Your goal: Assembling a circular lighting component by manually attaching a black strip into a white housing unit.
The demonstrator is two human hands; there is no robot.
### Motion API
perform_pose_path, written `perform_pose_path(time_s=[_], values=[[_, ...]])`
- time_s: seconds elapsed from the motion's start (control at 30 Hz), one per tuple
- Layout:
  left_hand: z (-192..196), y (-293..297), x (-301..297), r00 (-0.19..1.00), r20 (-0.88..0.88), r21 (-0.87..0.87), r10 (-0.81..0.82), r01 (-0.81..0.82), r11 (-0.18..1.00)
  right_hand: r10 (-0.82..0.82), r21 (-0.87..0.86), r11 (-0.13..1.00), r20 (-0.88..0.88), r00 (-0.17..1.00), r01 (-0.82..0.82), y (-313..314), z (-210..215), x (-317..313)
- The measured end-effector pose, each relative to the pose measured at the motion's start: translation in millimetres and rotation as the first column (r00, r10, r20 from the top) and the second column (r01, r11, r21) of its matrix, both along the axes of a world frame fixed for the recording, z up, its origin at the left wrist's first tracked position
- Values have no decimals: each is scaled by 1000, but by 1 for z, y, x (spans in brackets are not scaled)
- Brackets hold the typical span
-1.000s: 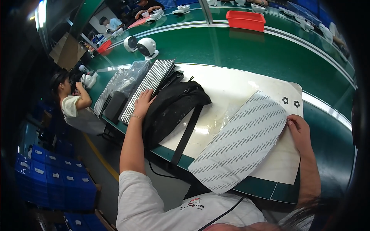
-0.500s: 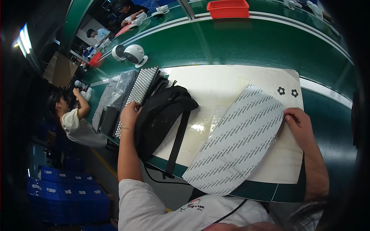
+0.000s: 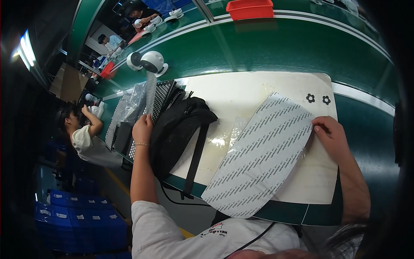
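My left hand (image 3: 142, 130) is closed on the lower end of a thin, greyish, see-through strip (image 3: 151, 94), which stands up from the fingers. Behind it lie black panels with white dots (image 3: 161, 94). To the right of that hand is a black fabric bag (image 3: 174, 129) with a strap hanging over the table edge. My right hand (image 3: 331, 136) pinches the right edge of a large, leaf-shaped white sheet (image 3: 258, 157) printed all over with small slanted marks. The sheet lies slantwise over a cream board (image 3: 233, 84), its near end past the table's front edge.
Two black flower-shaped pieces (image 3: 318, 99) lie at the board's far right. Clear plastic wrap (image 3: 136, 101) covers part of the left pile. Beyond stand a white round-headed device (image 3: 153, 61) and a red bin (image 3: 250, 9). A co-worker (image 3: 84, 134) sits at the left.
My left hand has come up off the dotted panel and now raises the see-through strip. My right hand keeps its pinch on the sheet's edge. The whole view has shifted slightly.
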State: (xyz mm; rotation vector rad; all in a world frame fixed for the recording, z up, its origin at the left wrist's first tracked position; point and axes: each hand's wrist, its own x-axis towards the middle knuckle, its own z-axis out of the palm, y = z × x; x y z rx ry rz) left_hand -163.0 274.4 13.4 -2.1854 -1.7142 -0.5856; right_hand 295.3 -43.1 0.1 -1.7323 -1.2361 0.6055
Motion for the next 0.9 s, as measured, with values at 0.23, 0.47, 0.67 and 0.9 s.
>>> perform_pose_path(time_s=[0.23, 0.47, 0.67, 0.9], values=[[-8, 26, -12, 923, -39, -83, -382, 378, 922, 15, 16, 1000, 8, 1000, -15, -1, 2, -3], [3, 6, 2, 951, -131, -37, -280, 278, 960, 14, 2, 1000, 4, 1000, -14, -3, 3, -3], [-13, 16, -15, 961, -26, -266, -276, 260, 928, 14, -11, 1000, 5, 1000, -14, -2, 3, -5], [-47, 56, -62, 816, 263, -210, -515, 570, 795, 29, 0, 1000, -13, 999, -29, -1, 5, -6]])
